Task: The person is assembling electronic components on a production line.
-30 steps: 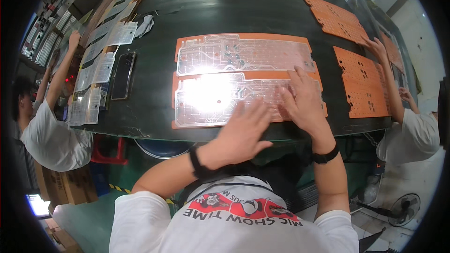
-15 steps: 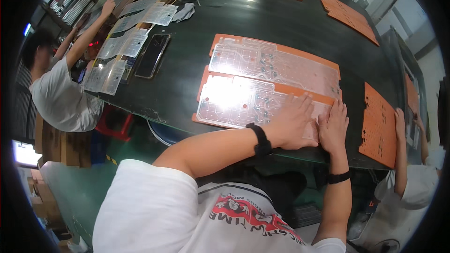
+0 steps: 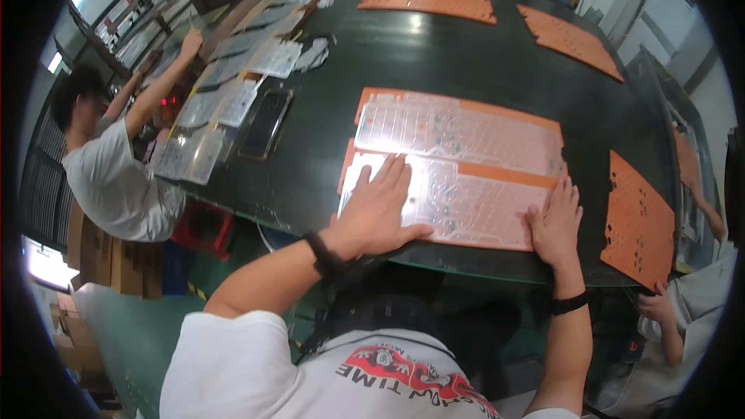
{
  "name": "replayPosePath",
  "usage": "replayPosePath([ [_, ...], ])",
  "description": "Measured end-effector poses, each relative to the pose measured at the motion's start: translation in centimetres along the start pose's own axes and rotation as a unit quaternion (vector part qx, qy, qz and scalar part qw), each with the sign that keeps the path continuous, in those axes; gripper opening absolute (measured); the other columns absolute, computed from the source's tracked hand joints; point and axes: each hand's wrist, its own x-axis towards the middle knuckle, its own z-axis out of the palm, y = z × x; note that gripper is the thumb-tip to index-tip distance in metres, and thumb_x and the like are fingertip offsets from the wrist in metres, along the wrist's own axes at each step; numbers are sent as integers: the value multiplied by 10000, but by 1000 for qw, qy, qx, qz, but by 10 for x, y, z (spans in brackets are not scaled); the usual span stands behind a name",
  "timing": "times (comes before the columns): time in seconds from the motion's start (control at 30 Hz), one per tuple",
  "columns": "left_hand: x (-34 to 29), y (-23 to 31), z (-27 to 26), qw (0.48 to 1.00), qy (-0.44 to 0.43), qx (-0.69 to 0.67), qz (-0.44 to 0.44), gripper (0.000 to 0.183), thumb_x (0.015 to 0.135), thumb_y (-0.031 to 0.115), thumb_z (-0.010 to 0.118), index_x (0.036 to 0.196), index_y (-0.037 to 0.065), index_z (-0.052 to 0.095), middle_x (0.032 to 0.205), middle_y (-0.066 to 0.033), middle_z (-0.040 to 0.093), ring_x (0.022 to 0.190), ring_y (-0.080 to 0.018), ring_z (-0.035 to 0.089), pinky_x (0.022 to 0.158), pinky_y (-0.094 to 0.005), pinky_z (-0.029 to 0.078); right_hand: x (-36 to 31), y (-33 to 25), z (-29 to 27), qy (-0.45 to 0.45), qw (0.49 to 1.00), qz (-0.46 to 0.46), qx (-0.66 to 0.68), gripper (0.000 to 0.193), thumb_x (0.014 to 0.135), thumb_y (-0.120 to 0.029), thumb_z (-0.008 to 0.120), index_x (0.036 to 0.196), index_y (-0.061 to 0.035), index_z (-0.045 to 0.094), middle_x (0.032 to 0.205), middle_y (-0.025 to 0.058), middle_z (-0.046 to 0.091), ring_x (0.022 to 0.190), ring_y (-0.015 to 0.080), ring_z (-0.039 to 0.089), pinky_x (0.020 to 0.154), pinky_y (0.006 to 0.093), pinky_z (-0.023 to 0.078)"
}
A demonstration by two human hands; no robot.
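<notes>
Two orange boards lie one behind the other on the table, each bearing a clear film printed with fine circuit lines. My left hand (image 3: pixel 379 213) rests flat on the left part of the near film (image 3: pixel 485 213), fingers and thumb spread. At that film's right end, my right hand (image 3: pixel 556 225) lies with its fingers stretched over the edge of the near orange board (image 3: pixel 504 174). Neither hand grips anything. Beyond my hands, the far film (image 3: pixel 497 133) sits on the far orange board (image 3: pixel 458 102). Strong glare hides some printing on the left side.
A phone (image 3: pixel 266 124) lies left of the boards, beside rows of clear films (image 3: pixel 194 147) and a grey cloth (image 3: pixel 313 54). Other orange boards lie at the back (image 3: pixel 427 1), back right (image 3: pixel 570 43) and right (image 3: pixel 636 221). People work at the left, right and far sides.
My left hand has slid left along the near film, from beside my right hand to its left part. My right hand stays at the right end. The right-hand co-worker's hand has shifted nearer.
</notes>
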Motion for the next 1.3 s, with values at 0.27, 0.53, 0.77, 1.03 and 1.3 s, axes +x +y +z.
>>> replayPosePath([
  [0.27, -29, -7, -10, 997, -6, 74, -6, 989, 779, 600, 586, 1352, -153, 298, 1420, -326, 308, 1356, -417, 271, 1093, -504, 182, -7, 1, -4, -69, 997, 24, 11, 882, 851, -464, 573, 1416, 108, 210, 1504, 273, 182, 1404, 423, 143, 1111, 581, 122],
  [0.53, 57, 93, 45, 988, -43, -110, 96, 929, 829, 602, 538, 1337, -149, 336, 1380, -352, 346, 1338, -424, 303, 1029, -571, 282, 10, -28, -6, -15, 997, -75, -18, 787, 867, -441, 561, 1385, 88, 292, 1472, 261, 252, 1375, 434, 198, 1085, 623, 140],
  [0.77, 93, 129, 42, 975, -64, -78, 197, 959, 837, 648, 471, 1390, -114, 287, 1463, -273, 293, 1395, -388, 222, 1111, -549, 150, 18, 4, 11, -6, 999, 3, 42, 784, 910, -481, 477, 1407, 83, 257, 1516, 243, 178, 1382, 439, 185, 1073, 627, 172],
  [1.03, 32, 25, 21, 992, -45, -36, 111, 936, 828, 600, 527, 1384, -113, 286, 1469, -293, 256, 1398, -389, 218, 1101, -576, 189, 17, -3, 3, -59, 998, 3, 10, 831, 902, -483, 483, 1429, 89, 190, 1532, 242, 118, 1397, 435, 149, 1088, 617, 143],
  [1.3, 100, -14, -11, 996, 22, 21, 83, 677, 921, 431, 452, 1336, -98, 376, 1455, -286, 294, 1378, -430, 226, 1096, -579, 165, 102, -88, 3, 17, 926, -255, 279, 567, 934, -376, 473, 1255, 91, 460, 1324, 321, 403, 1239, 468, 376, 1055, 427, 322],
])
